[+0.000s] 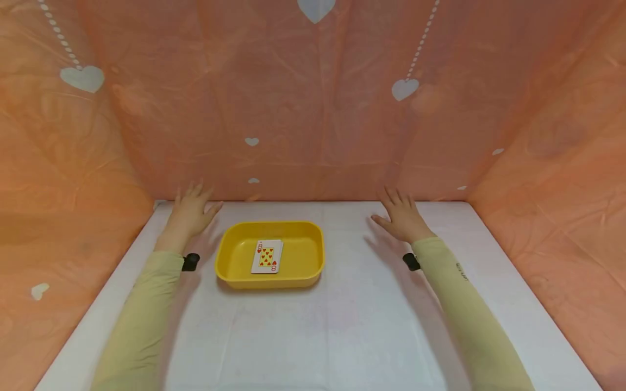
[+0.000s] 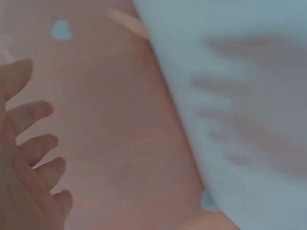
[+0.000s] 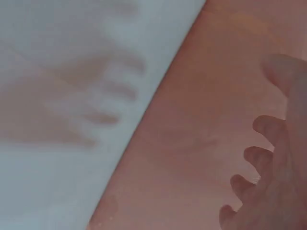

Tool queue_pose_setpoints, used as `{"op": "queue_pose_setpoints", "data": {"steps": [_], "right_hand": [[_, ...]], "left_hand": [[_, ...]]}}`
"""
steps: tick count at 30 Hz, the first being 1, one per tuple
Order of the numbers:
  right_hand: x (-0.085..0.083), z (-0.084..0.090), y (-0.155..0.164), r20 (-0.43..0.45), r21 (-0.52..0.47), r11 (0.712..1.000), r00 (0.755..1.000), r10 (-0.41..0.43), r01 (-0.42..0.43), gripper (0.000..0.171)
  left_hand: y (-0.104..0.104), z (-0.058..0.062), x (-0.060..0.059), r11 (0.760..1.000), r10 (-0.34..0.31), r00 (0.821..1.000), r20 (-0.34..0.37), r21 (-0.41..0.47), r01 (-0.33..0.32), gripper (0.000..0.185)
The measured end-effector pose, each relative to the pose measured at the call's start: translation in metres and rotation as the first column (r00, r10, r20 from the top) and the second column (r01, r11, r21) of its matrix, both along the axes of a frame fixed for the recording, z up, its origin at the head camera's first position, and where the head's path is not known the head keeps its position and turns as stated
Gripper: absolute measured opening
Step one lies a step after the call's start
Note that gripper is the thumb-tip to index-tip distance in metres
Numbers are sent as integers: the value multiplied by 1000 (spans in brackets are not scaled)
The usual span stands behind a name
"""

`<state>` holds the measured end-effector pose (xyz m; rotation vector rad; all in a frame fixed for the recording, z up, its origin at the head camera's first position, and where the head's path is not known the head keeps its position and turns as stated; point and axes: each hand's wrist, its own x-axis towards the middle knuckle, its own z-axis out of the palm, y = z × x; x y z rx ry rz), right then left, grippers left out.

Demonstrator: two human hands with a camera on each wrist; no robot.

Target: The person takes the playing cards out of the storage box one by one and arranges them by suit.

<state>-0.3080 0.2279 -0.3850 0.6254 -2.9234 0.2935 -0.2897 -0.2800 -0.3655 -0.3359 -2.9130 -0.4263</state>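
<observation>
One yellow tray [image 1: 222, 255] sits on the white tabletop [image 1: 342, 326], nearer the far edge than the near one and a little toward the left side; it is a shallow rectangle with rounded corners and a smooth raised rim, and its colour is even all over. Inside it lies one playing card [image 1: 267, 256], face up and flat on the tray floor, slightly left of the tray's middle; the card is white with red hearts, an eight by its corner marks, and it is turned a touch off square with the tray walls.

Two hands show, one each side of the tray; the left hand [image 1: 192, 213] is spread near the far left corner of the tabletop, fingers straight and apart, gripping nothing; the right hand [image 1: 401, 217] is spread toward the far edge, well apart from the tray, fingers likewise straight and holding nothing. Both wrist views show spread fingers, their shadows falling on the white surface; whether the palms touch it cannot be told.

Both arms wear pale yellow-green sleeves [image 1: 142, 320]; two of them, each with a small black wrist device [image 1: 191, 262] at the cuff. An orange cloth [image 1: 313, 108] printed with white hearts walls the tabletop on three sides.
</observation>
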Motion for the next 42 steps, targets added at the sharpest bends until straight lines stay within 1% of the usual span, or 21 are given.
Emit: {"op": "queue_pose_setpoints", "data": {"steps": [3, 5, 6, 9, 12, 15, 18, 21, 24, 25, 28, 29, 31, 33, 35, 36, 37, 39, 42], "right_hand": [[1, 6, -1, 0, -40, 999, 1000, 26, -26, 71], [2, 11, -2, 5, -85, 995, 999, 43, -43, 68], [3, 14, -3, 14, -119, 992, 999, 51, -49, 67], [7, 25, -5, 54, -229, 972, 996, 71, -56, 63], [10, 35, -7, 100, -337, 940, 991, 84, -45, 62], [10, 41, -11, 113, -423, 905, 988, 108, -50, 59], [10, 46, -18, 129, -502, 863, 981, 147, -63, 54], [12, 51, -26, 181, -562, 825, 964, 193, -60, 52], [13, 57, -33, 245, -598, 801, 942, 229, -39, 53], [13, 59, -35, 268, -606, 795, 933, 241, -31, 53], [12, 64, -42, 323, -650, 760, 899, 296, -17, 51], [12, 66, -45, 337, -669, 743, 888, 314, -9, 49], [12, 69, -50, 360, -723, 691, 857, 368, 7, 47], [11, 70, -56, 374, -770, 638, 828, 418, 25, 45], [10, 69, -62, 384, -804, 593, 796, 468, 39, 45], [10, 68, -66, 392, -816, 576, 780, 488, 50, 45], [10, 67, -69, 403, -823, 564, 765, 502, 64, 45], [9, 64, -77, 425, -829, 552, 739, 523, 87, 45], [10, 58, -89, 464, -830, 542, 705, 537, 134, 45]], "left_hand": [[1, 10, 2, 997, -25, 998, 54, 79, 21, 69], [2, 17, 5, 990, -46, 995, 90, 140, 33, 72], [3, 20, 6, 984, -59, 992, 108, 173, 40, 73], [6, 31, 11, 968, -96, 987, 128, 242, 63, 72], [10, 41, 16, 949, -120, 981, 156, 309, 67, 70], [11, 49, 23, 925, -148, 973, 179, 373, 72, 69], [11, 53, 27, 896, -179, 964, 195, 437, 78, 65], [8, 54, 32, 862, -208, 953, 218, 501, 73, 63], [5, 53, 37, 836, -240, 938, 251, 544, 69, 64], [4, 52, 39, 833, -247, 933, 263, 549, 66, 64], [-1, 49, 42, 823, -265, 919, 292, 564, 58, 66], [-3, 47, 43, 819, -267, 916, 301, 571, 51, 66], [-6, 43, 45, 804, -278, 907, 315, 593, 41, 65], [-9, 37, 46, 787, -291, 896, 334, 617, 26, 65], [-11, 30, 47, 771, -298, 883, 363, 636, -1, 65], [-12, 26, 48, 763, -301, 876, 377, 646, -16, 64], [-13, 22, 48, 757, -302, 870, 391, 653, -30, 64], [-14, 14, 50, 743, -299, 860, 414, 666, -62, 64], [-12, 5, 50, 723, -308, 851, 425, 686, -81, 64]]}}
